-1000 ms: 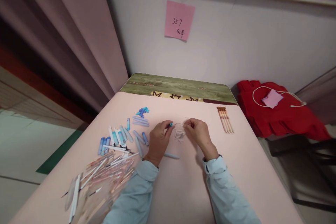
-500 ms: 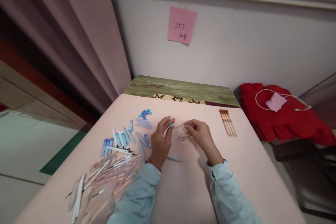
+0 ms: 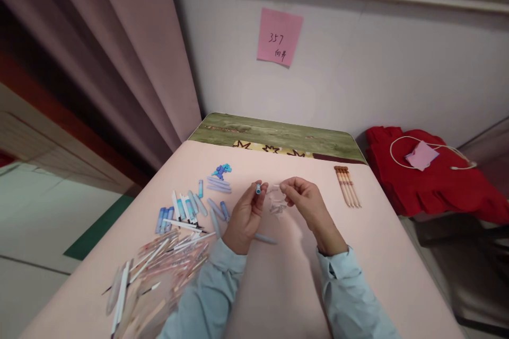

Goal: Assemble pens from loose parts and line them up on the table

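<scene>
Left hand (image 3: 244, 217): thumb and fingers pinch a short, blue, plastic-looking tube (image 3: 258, 189), its round end turned toward the camera, held above the pale pink tabletop (image 3: 274, 291). The smooth, rounded wall could twist or slip out if the fingertips slacken.

Right hand (image 3: 306, 204): thumb and forefinger tips come together near the tube. A tiny whitish sliver shows beside them; whether it is pinched or lies beyond is too small to tell. Anything that slight could easily drop from the tips.

Clear bits: a loose heap of small, see-through plastic pieces (image 3: 277, 206) lies on the tabletop between the hands. They barely stand out against the pink, so two could be mistaken for one, and a brushing knuckle could scatter them.

Stick by the left wrist: a slender, pale blue plastic stick (image 3: 265, 239) lies partly hidden behind it; a nudge from the wrist could set it rolling.

Left sleeve: a jumbled pile of clear and pinkish slim barrels (image 3: 170, 259) sits beside the light blue cloth cuff (image 3: 226, 259); a forearm sweep could drag some off.
</scene>
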The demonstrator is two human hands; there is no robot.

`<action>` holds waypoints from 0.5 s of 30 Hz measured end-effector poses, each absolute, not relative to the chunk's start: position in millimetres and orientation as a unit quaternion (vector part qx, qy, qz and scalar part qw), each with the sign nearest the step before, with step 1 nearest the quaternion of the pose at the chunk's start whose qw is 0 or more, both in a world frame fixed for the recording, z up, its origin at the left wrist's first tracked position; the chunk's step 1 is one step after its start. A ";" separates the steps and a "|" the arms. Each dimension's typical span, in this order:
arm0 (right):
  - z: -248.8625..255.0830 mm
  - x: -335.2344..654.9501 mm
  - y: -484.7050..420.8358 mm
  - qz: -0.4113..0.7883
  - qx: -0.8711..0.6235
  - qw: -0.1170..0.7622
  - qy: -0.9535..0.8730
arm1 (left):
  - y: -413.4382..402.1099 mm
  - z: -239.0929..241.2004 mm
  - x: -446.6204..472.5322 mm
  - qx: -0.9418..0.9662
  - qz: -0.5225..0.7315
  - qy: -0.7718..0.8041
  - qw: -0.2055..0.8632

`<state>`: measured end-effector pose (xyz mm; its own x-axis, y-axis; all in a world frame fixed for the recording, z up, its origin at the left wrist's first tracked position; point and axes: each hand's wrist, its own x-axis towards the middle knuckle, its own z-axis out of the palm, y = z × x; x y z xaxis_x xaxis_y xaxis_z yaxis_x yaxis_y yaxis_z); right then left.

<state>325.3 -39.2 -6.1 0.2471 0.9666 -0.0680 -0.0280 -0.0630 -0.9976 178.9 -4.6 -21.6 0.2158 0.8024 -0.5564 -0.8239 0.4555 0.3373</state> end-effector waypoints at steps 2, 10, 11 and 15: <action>-2.8 324.8 -40.0 0.462 -0.565 0.555 -0.399 | -4.9 -18.6 180.6 -0.059 0.514 0.340 0.785; 11.3 321.6 -44.9 0.478 -0.550 0.568 -0.383 | -6.9 -26.3 182.8 -0.042 0.529 0.345 0.774; 12.4 320.8 -45.4 0.483 -0.546 0.567 -0.384 | -7.1 -27.7 183.1 -0.032 0.533 0.347 0.771; 12.1 318.2 -46.3 0.485 -0.535 0.572 -0.389 | -6.5 -33.2 182.6 0.010 0.540 0.340 0.770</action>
